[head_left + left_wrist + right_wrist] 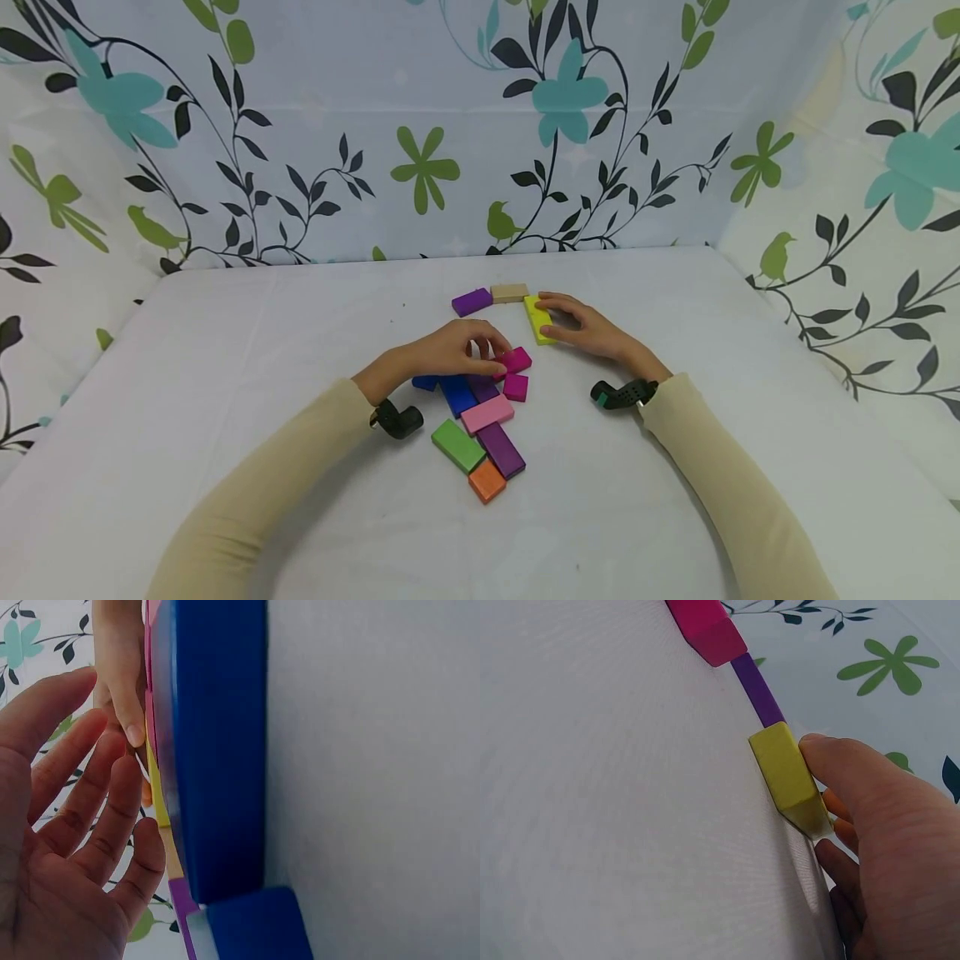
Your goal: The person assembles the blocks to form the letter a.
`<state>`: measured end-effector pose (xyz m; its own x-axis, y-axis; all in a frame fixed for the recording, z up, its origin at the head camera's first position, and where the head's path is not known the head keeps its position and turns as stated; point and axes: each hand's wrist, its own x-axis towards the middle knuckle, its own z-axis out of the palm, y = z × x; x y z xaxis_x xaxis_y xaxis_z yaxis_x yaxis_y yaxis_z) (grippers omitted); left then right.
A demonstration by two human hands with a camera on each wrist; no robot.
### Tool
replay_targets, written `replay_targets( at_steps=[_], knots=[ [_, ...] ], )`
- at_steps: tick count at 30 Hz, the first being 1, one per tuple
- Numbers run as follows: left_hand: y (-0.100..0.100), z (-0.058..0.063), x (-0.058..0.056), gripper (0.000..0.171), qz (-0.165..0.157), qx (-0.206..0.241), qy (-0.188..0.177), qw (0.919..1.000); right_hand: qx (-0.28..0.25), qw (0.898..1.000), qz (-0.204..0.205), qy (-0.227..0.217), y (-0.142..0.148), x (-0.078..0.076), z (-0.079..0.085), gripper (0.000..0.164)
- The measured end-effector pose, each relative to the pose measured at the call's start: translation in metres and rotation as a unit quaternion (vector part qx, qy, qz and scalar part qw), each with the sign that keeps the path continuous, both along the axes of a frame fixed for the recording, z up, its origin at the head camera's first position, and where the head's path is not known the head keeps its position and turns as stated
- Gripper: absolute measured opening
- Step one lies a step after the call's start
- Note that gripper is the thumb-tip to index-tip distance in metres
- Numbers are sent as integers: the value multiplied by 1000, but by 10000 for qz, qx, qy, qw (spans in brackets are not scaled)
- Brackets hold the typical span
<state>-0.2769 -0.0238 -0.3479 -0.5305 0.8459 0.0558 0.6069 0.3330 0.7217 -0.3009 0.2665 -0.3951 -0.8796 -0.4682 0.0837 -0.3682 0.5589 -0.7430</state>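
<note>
My left hand hovers over the cluster of coloured wooden blocks. Its thumb and fingers are beside a magenta block. In the left wrist view its fingers are loosely bent and apart, with nothing seen between them. A yellow block lies at the back right of the arrangement. There my right hand has its thumb and fingertips along the block's right side. The right wrist view has the thumb at the upper edge of the yellow block, with the other fingers partly hidden behind it.
A purple block and a tan block continue the line behind. Toward the front are blue, pink, dark purple, green and orange blocks. A small magenta cube sits beside the cluster. Patterned cloth hangs behind the white table.
</note>
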Motion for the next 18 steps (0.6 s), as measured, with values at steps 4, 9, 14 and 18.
replay_targets(
  at_steps=[4,9,14,18],
  knots=[
    [4,2,4,32,-58,-176,-62,9998,-8,10000,11,-11,-1,1,2,51],
    [7,-1,5,32,-80,-485,-58,9988,-6,10000,37,2,-2,2,4,51],
    [10,-5,6,33,-80,-634,-62,9979,12,10000,27,-8,-1,3,4,51],
    [13,-7,7,33,-138,-649,7,9978,25,10000,-1,-7,-1,3,4,51]
  ],
)
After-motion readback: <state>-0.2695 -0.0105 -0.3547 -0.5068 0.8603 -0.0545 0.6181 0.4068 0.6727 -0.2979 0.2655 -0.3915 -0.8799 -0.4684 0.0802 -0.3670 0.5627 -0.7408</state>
